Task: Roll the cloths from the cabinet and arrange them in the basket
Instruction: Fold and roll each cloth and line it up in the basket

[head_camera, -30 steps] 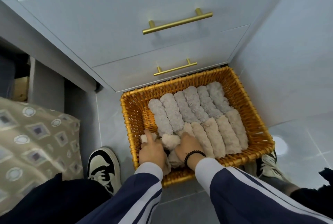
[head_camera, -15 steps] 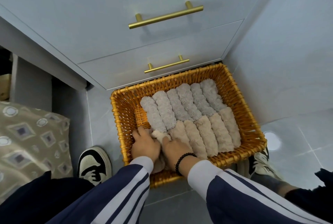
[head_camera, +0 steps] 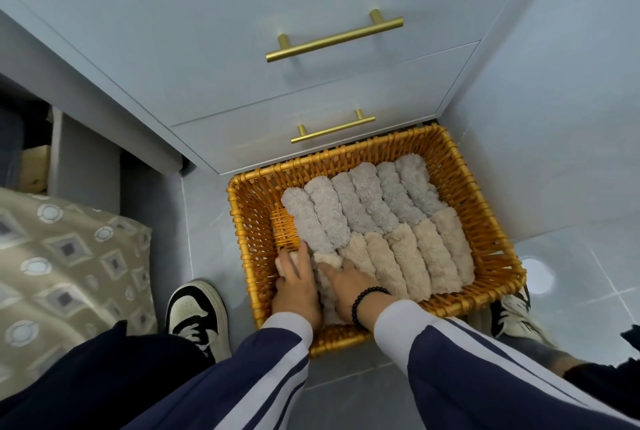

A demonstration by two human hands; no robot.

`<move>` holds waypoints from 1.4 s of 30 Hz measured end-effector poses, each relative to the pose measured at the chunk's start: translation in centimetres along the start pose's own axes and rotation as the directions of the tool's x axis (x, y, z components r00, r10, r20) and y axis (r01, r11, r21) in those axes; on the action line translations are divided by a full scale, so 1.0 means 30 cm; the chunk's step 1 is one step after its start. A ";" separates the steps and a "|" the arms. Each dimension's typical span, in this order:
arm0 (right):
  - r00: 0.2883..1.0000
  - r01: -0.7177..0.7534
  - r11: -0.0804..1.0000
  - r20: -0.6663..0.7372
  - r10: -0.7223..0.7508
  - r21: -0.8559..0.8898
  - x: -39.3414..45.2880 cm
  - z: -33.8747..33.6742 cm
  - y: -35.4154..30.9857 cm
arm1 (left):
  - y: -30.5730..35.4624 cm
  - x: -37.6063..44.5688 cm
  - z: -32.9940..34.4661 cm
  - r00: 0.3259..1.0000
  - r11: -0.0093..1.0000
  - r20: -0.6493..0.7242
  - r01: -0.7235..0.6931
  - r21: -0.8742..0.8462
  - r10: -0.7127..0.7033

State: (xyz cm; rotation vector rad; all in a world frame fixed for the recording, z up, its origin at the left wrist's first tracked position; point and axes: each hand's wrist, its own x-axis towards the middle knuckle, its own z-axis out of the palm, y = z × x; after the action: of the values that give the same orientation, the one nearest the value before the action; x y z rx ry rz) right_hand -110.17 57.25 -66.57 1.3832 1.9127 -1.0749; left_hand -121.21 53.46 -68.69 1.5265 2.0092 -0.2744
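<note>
Beige roll [head_camera: 327, 265] sits between my left hand [head_camera: 296, 286] and right hand [head_camera: 349, 286], both pressing it flat-fingered into the basket [head_camera: 498, 249].

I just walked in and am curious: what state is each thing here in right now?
Basket: on the floor, nearly full.
Grey rolls: rolled, six in the far row.
Beige rolls: rolled, lined up in the near row.
Last beige cloth: being tucked in between both hands.
Left hand: pressing the cloth.
Right hand: pressing the cloth.
Drawers: closed.
</note>
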 end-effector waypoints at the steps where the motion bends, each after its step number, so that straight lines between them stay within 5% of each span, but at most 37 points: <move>1: 1.000 -0.007 1.000 -0.005 0.007 0.004 -0.001 0.004 -0.004 | 0.000 -0.001 0.007 1.000 1.000 -0.013 -0.012 0.027 0.012; 9: 0.999 0.025 0.999 0.030 -0.026 0.047 0.013 0.020 0.022 | -0.016 -0.020 -0.025 0.993 0.983 0.117 0.049 -0.178 -0.028; 20: 0.997 0.056 0.995 -0.064 -0.051 0.084 -0.122 -0.061 0.020 | 0.011 -0.092 -0.131 0.979 0.973 0.161 0.152 -0.174 -0.124; 27: 0.985 0.035 0.986 -0.173 -0.007 0.161 -0.321 -0.220 -0.007 | 0.035 -0.218 -0.311 0.994 0.974 0.022 0.113 -0.196 -0.110; 42: 0.915 0.089 0.989 -0.402 -0.033 0.120 -0.749 -0.613 -0.184 | 0.144 -0.524 -0.871 0.951 0.896 -0.296 -0.211 -0.392 0.094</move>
State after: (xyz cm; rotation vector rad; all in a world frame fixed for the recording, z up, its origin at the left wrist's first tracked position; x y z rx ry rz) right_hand -107.59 60.38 -37.29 1.7394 2.2154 -1.0270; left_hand -123.25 55.16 -38.01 1.4850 1.9650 0.4325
